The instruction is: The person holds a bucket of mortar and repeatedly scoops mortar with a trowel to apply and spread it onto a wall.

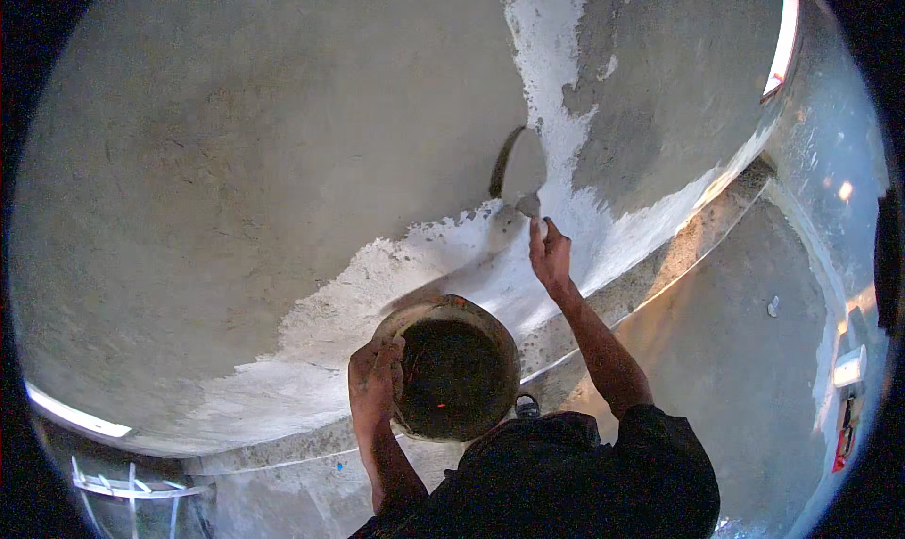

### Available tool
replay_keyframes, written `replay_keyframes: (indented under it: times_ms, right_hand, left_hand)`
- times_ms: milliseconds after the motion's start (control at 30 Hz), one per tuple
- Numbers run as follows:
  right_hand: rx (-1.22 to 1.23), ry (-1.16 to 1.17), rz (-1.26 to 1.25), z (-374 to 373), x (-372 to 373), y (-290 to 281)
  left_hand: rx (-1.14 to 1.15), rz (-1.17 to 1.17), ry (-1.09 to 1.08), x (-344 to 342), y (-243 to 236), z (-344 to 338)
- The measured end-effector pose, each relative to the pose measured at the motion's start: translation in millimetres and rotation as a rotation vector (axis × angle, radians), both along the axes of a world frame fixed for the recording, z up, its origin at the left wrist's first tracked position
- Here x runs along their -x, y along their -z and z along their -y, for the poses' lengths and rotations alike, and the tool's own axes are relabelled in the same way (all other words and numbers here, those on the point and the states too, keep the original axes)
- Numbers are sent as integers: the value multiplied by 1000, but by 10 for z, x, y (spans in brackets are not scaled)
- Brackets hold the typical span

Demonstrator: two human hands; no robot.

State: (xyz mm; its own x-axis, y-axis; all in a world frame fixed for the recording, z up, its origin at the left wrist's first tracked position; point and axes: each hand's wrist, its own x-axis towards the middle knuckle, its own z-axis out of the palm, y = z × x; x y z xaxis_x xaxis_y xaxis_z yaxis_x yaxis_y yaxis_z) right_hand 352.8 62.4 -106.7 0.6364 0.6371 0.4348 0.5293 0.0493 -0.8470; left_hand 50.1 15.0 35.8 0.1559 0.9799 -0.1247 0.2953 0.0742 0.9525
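My left hand [373,377] grips the rim of a round, deep pan [510,355], its fingers wrapped over the left edge. The pan's inside is dark, and how much lies in it is hard to tell. Farther up, my right hand [551,256] is closed on the handle of a trowel [526,170]. The trowel's blade points up and lies against or close to the wall, where grey plaster [311,134] meets a bare white strip [556,77]. A dark curved shadow runs along the blade's left side.
Bare white wall [349,299] continues low along the grey plaster. Below it runs a ledge [283,449] at the wall's foot. A light metal frame [132,487] stands at lower left. Bright openings [784,35] show at the sides. Red and white items [846,416] lie at far right.
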Motion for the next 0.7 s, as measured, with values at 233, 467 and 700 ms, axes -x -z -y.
replay_keyframes:
  times_ms: [233,467,700]
  right_hand:
    - [227,-320,418,-12,511,462]
    - [104,-265,405,193,164,444]
    - [95,-28,146,254,-305,51]
  left_hand:
    - [51,-117,-23,-34,-109,69]
    - [3,-107,4,-2,3,3]
    - [17,3,5,15,6,13]
